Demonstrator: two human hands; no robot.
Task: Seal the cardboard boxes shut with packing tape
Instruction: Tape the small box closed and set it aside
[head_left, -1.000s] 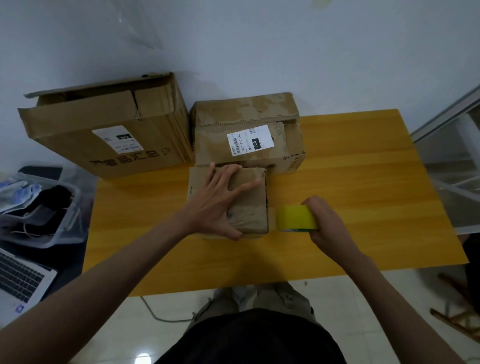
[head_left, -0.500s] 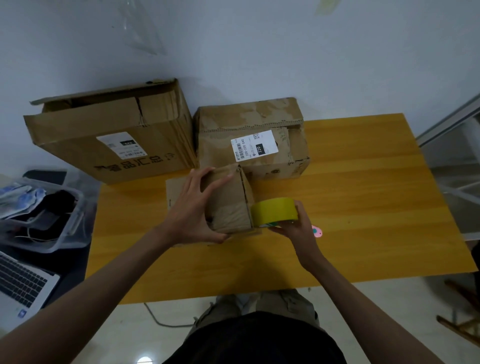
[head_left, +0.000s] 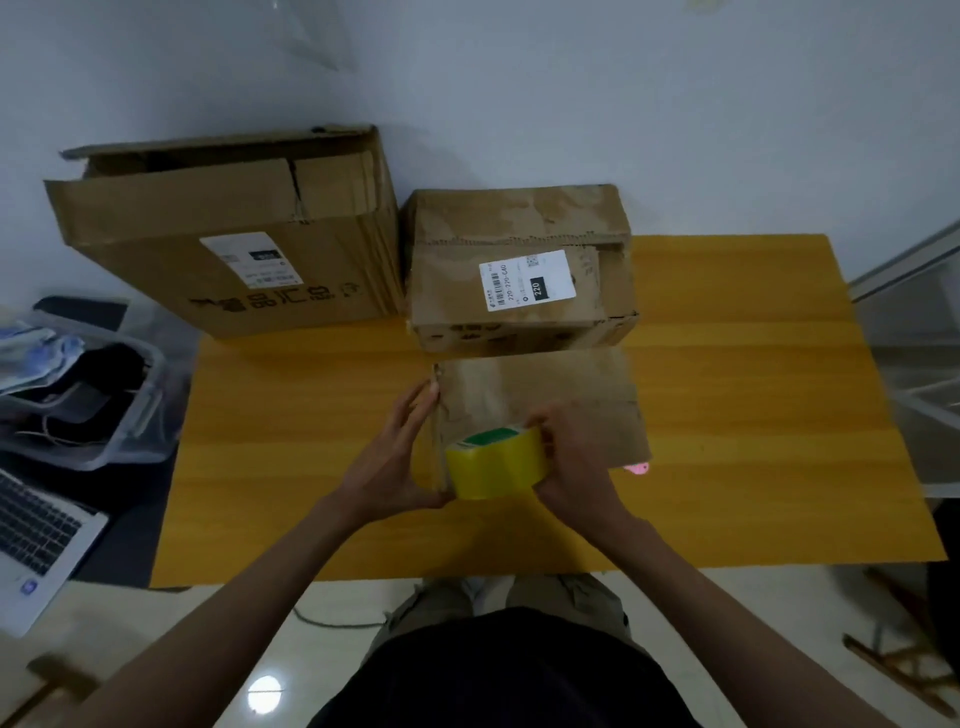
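Head view shows the small cardboard box (head_left: 540, 405) lying mid-bench, nearer the front edge. Left hand (head_left: 395, 452) lies against its left side, fingers straight and thumb under the near corner, likely steadying it. Right hand (head_left: 576, 462) curls its fingers round the yellow tape roll (head_left: 496, 462), pressed on the box's near-left corner, probably starting a strip.

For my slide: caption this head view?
Right hand holds yellow tape roll against small box; left hand steadies it.
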